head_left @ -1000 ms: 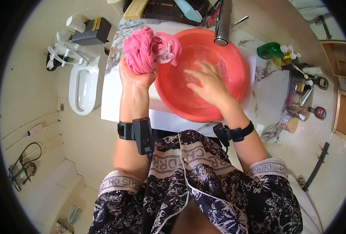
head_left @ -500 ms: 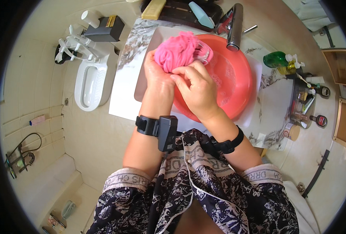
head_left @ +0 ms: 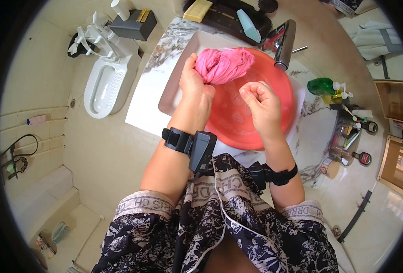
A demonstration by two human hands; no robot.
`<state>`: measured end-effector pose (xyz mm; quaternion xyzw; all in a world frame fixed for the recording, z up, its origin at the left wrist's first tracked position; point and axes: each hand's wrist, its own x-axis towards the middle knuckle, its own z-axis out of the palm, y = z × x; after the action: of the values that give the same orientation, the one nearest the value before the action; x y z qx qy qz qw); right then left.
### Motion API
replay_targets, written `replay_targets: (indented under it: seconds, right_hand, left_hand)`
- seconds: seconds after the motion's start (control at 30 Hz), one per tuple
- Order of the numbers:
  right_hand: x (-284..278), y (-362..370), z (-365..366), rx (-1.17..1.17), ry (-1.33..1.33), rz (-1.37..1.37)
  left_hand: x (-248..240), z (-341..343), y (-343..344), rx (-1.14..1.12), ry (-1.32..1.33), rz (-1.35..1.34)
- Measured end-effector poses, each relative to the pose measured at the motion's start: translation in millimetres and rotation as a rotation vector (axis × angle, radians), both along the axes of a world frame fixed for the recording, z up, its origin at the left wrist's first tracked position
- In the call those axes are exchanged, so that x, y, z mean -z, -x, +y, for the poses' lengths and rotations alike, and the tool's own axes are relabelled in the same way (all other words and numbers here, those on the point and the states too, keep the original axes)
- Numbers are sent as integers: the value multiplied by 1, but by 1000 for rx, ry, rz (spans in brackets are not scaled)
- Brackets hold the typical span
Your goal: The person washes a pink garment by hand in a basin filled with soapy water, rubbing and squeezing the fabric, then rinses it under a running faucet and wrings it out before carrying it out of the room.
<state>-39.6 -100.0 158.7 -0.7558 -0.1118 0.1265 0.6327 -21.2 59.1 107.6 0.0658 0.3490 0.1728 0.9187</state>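
A bunched wet pink cloth [head_left: 224,66] rests in my left hand [head_left: 195,84], whose fingers curl round its left side and under it. The cloth is held over the upper left of a red plastic basin [head_left: 287,98]. My right hand [head_left: 264,107] hovers over the basin's right half, apart from the cloth. Its fingers are curled in with the thumb against them, and nothing shows between them. Some soapy water with foam lies in the basin, which stands in a white rectangular sink [head_left: 176,75]. Each wrist wears a black strap; a boxy device is on the left one.
A dark metal tap [head_left: 285,45] leans over the basin's far right rim. Behind stand a black tray with a blue brush [head_left: 248,26] and a yellow soap bar [head_left: 197,10]. Green pump bottle [head_left: 320,86] and toiletries are on the right. A squat toilet [head_left: 103,88] is at left.
My right hand has left the cloth and moved right and slightly down over the basin. The cloth, still in my left hand, has shifted right and looks more rolled together. The view has turned slightly.
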Motion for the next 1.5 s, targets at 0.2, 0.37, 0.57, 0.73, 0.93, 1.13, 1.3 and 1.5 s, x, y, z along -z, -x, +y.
replay_targets:
  seconds: [0.2, 0.37, 0.57, 0.73, 0.93, 1.13, 1.3, 1.5]
  right_hand:
    - [-18, 1, -21, 33, -44, -50]
    - [-37, -3, -46, 83, -20, -65]
    - [19, -26, -73, 263, -46, 127]
    - [154, -56, -105, 321, 491, 83]
    - [203, -53, -116, 309, 871, 195]
    - [220, -47, -132, 226, 851, 179]
    - [169, -41, -112, -142, 1426, 212]
    - [120, -21, -122, -196, 1528, -396]
  left_hand:
    - [-5, 7, 1, 44, -7, -40]
    - [-9, 12, 4, 47, -32, -8]
    - [18, 56, 17, -75, -246, -41]
    - [-8, 89, 53, -116, -322, 7]
    - [-14, 115, 91, -202, -325, 23]
    - [-14, 113, 98, -217, -329, 46]
    - [-12, 101, 91, -215, -281, 71]
    - [-11, 95, 83, -170, -269, 54]
